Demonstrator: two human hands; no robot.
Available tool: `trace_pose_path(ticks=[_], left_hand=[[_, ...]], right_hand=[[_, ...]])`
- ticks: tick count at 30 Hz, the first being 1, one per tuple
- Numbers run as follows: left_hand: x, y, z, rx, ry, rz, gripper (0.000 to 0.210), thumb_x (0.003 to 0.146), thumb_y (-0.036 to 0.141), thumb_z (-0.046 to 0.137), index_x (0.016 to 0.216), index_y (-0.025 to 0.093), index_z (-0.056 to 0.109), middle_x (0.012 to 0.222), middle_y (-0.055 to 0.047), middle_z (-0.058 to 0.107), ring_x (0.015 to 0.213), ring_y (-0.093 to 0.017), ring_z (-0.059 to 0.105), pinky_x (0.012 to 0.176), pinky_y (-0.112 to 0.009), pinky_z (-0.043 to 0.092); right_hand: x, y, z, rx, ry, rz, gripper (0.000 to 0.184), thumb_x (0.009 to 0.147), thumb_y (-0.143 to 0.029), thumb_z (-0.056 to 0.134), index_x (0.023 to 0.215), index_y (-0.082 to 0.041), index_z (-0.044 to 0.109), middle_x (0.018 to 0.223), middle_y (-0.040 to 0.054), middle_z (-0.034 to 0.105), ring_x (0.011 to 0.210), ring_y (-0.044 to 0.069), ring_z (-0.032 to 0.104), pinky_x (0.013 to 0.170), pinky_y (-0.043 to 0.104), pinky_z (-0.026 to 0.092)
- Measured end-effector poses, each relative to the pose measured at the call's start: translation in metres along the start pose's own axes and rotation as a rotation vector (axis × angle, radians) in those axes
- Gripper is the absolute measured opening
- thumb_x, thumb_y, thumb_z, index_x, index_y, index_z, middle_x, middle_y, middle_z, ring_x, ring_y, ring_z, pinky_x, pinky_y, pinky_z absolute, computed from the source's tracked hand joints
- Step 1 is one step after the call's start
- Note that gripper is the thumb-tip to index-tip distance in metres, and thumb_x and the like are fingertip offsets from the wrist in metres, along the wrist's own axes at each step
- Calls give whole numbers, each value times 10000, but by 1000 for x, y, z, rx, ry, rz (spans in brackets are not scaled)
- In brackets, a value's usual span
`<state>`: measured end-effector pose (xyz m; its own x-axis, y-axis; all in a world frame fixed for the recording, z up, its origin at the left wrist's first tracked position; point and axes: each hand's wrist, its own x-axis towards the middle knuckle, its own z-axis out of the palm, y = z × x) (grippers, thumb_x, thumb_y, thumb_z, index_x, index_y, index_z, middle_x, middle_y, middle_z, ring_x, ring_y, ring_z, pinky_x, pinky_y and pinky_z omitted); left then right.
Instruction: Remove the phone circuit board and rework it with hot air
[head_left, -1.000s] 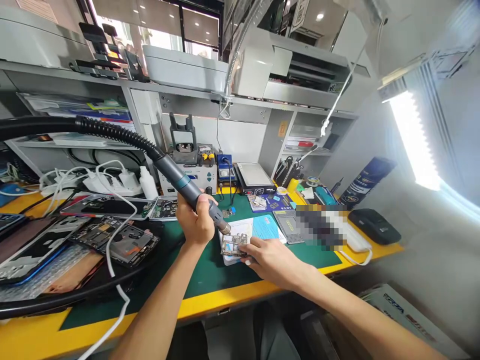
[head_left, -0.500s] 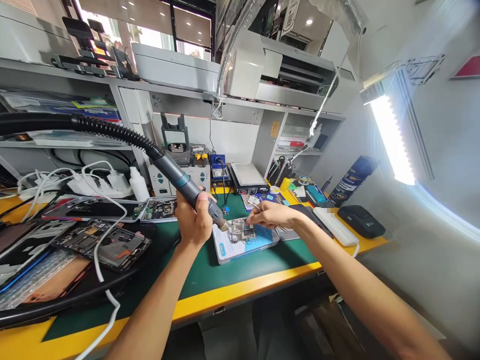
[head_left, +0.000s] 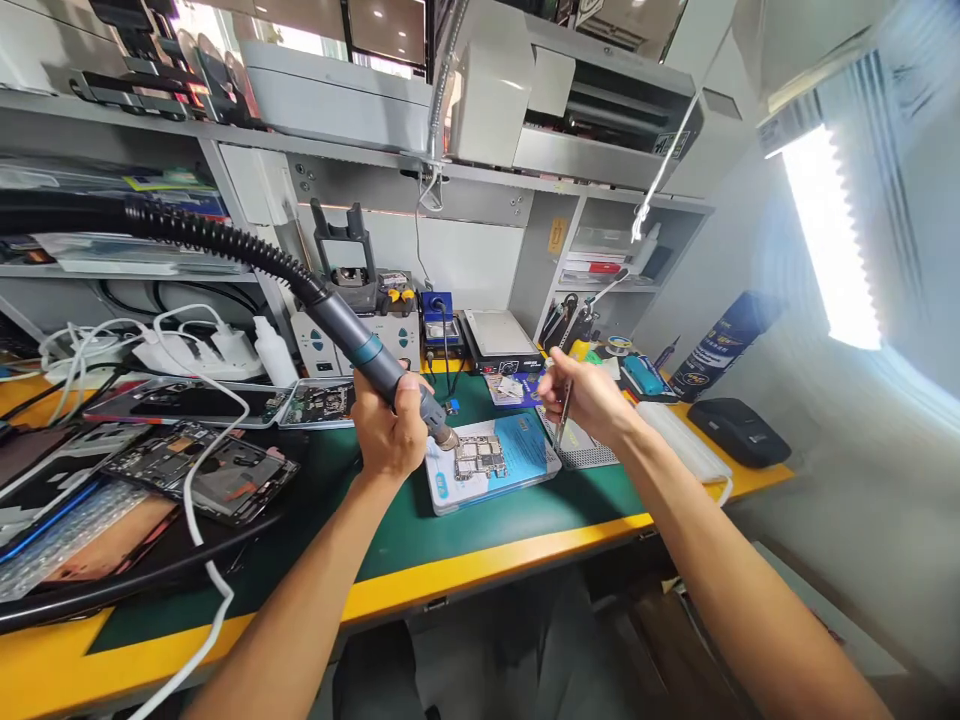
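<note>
My left hand (head_left: 390,425) is wrapped around the grey handle of a hot air gun (head_left: 360,350), whose metal nozzle points down at the left edge of a phone circuit board (head_left: 480,457). The board lies flat on a blue and white box (head_left: 529,450). To the right, my right hand (head_left: 581,395) is closed on slim metal tweezers (head_left: 562,422), tips downward over the box's right edge, apart from the board. Whether the tips hold anything is too small to tell.
Opened phones (head_left: 202,470) and a white cable (head_left: 199,500) lie at the left. A perforated metal plate (head_left: 589,445) sits right of the box. Behind stand a flat heating station (head_left: 499,335) and a white bottle (head_left: 275,352). A bright lamp (head_left: 829,235) hangs at the right.
My right hand has moved up and right, off the circuit board, with the tweezers. My left hand and the hot air gun stay nearly in place. The view has shifted slightly.
</note>
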<state>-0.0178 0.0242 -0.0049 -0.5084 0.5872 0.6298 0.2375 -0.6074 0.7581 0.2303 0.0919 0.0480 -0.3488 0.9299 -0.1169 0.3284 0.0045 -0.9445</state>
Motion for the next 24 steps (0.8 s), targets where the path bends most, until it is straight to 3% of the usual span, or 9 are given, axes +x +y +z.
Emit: trace_pose_path(ticks=[3, 7, 11, 15, 18, 24], left_hand=[[0, 5, 1, -27, 16, -5, 303, 917, 469, 553, 1061, 205, 513, 661, 7, 672, 639, -187, 656, 670, -345, 540], [1, 10, 8, -75, 47, 20, 209, 913, 421, 529, 970, 222, 497, 622, 13, 663, 585, -177, 635, 612, -332, 525], [12, 9, 25, -125, 22, 44, 259, 895, 474, 580, 960, 229, 525, 615, 2, 665, 533, -181, 619, 525, -334, 504], [21, 3, 41, -174, -36, 80, 309, 874, 526, 639, 966, 237, 580, 597, -6, 660, 517, -196, 627, 513, -359, 516], [18, 1, 45, -244, -24, 140, 203, 909, 410, 622, 961, 214, 621, 624, 4, 668, 533, -175, 633, 549, -347, 529], [10, 3, 39, -285, 0, 181, 154, 854, 287, 637, 914, 146, 657, 594, 3, 669, 471, -135, 583, 495, -309, 482]], right_hand=[[2, 1, -14, 132, 41, -74, 475, 1022, -597, 531, 935, -156, 683, 809, 10, 673, 661, 130, 629, 642, 296, 553], [19, 12, -12, 220, -44, -64, 715, 960, -786, 426, 723, -160, 678, 458, -48, 467, 393, 92, 414, 429, 254, 388], [35, 19, -5, 299, -222, -21, 551, 953, -684, 578, 787, -163, 652, 506, -71, 512, 402, 84, 458, 415, 228, 390], [37, 20, -4, 392, -340, -41, 363, 799, -441, 855, 767, -185, 599, 506, -100, 468, 417, 66, 415, 410, 208, 365], [29, 23, -7, 424, -400, -29, 266, 792, -339, 862, 862, -182, 659, 492, -104, 469, 414, 72, 421, 409, 211, 384], [17, 28, -9, 388, -468, 19, 182, 857, -267, 828, 964, -145, 746, 604, -19, 656, 484, 145, 654, 479, 260, 522]])
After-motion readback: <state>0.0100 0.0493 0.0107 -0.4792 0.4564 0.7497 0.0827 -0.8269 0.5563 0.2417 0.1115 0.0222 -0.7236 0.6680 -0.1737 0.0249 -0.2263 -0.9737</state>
